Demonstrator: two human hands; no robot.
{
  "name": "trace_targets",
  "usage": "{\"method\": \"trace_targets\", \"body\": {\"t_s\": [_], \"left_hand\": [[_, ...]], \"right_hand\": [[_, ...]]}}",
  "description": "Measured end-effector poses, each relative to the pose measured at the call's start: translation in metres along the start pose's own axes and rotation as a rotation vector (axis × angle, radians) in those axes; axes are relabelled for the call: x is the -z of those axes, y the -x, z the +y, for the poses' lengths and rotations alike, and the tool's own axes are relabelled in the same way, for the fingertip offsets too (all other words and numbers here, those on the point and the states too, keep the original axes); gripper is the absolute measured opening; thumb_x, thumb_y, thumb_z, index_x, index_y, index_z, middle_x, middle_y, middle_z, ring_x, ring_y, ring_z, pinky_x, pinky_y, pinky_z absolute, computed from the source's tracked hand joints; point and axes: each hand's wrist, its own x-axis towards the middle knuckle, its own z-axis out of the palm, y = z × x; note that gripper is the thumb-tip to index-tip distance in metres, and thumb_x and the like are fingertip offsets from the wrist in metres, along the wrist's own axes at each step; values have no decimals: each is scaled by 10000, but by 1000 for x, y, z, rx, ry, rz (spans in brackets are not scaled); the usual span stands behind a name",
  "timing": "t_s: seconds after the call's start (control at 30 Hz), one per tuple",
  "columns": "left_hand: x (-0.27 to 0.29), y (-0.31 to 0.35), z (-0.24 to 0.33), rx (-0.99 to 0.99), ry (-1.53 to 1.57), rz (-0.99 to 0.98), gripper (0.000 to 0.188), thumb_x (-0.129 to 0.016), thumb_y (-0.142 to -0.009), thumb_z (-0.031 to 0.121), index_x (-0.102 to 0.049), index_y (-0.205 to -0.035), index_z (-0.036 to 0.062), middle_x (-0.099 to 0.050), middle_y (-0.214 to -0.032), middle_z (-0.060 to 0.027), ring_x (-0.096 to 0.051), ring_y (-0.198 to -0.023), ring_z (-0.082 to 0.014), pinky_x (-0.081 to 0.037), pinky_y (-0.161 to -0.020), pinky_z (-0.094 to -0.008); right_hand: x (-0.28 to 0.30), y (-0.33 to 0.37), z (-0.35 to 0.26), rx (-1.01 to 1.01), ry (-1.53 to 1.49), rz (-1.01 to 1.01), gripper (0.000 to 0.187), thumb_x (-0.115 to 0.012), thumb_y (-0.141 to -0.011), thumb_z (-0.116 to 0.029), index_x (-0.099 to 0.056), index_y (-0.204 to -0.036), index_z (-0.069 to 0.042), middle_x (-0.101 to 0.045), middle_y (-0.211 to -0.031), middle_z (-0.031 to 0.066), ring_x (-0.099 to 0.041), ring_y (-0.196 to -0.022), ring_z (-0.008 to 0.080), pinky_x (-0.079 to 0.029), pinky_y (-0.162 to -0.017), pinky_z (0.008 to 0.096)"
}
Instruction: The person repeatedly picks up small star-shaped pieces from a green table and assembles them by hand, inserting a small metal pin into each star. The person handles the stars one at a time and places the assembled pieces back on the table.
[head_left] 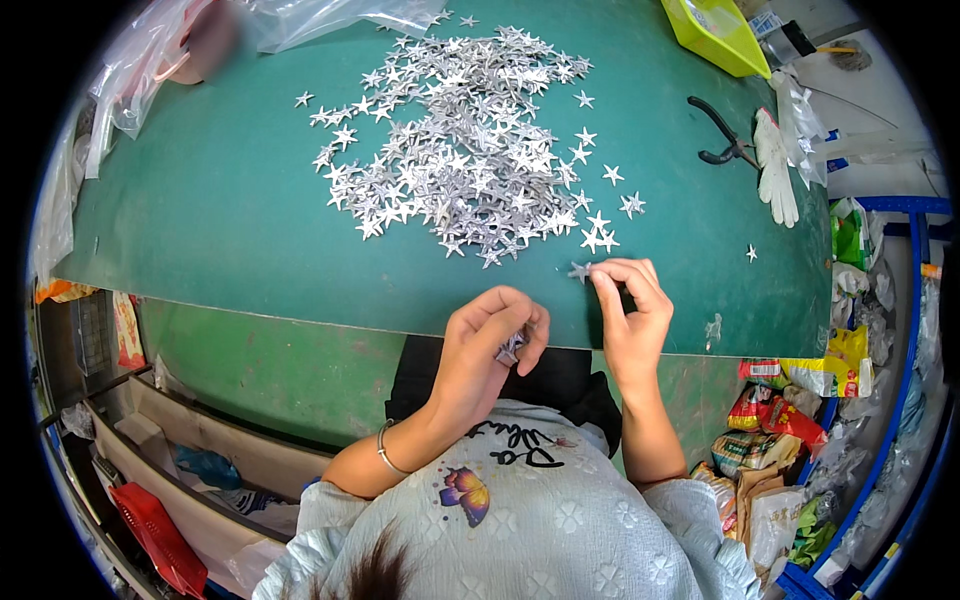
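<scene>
A large heap of small silver star-shaped pieces [480, 150] lies spread over the green table [220, 230]. Between the thumb and fingertips of my right hand [635, 315] is one silver star [579, 271], held just off the near side of the heap. My left hand [490, 340] is curled at the table's near edge, closed around several silver stars [511, 348]; its fingers partly cover them, so how they lie is hidden. A few loose stars [600, 232] rest between the heap and my right hand.
Black-handled pliers [722, 135] and a white glove [774, 170] lie at the right. A yellow-green bin [715, 35] stands at the far right corner, and clear plastic bags [135, 70] cover the far left. One stray star [752, 253] sits near the right edge. Below are drawers [200, 450] and packages [770, 420].
</scene>
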Motion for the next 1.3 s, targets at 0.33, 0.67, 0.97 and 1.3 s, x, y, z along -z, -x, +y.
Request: {"method": "trace_targets", "body": {"t_s": [0.33, 0.67, 0.97, 1.3], "left_hand": [[-8, 1, -2, 7, -170, -9, 176, -577, -862, 112, -571, -1001, 4, -502, -734, 25, -403, -601, -28, -310, -497, -176], [-17, 4, 4, -44, -310, -1, 189, -630, -815, 67, -601, -995, 16, -536, -778, 38, -458, -680, -15, -371, -577, -166], [-13, 2, 2, -42, -416, 16, 87, -609, -834, 87, -580, -865, 10, -563, -706, -2, -463, -603, -24, -360, -514, -168], [-9, -2, 2, 37, -49, -108, 163, -445, -905, 145, -519, -849, 12, -575, -698, -125, -410, -471, -84, -297, -403, -189]], "right_hand": [[17, 16, -32, -343, -652, -185, 45, -603, -817, -7, -619, -842, 26, -591, -810, 41, -444, -697, 71, -360, -631, 199], [19, 19, -35, -284, -552, -179, 25, -600, -812, -2, -602, -795, 16, -590, -776, 40, -445, -702, 92, -358, -641, 216], [18, 21, -34, -354, -557, -252, 25, -608, -794, -3, -603, -789, 20, -597, -753, 52, -489, -678, 99, -386, -624, 226], [14, -22, 15, 120, 445, 26, 131, -669, -691, -27, -620, -812, -41, -567, -818, 57, -500, -787, 230, -362, -709, 334]]}}
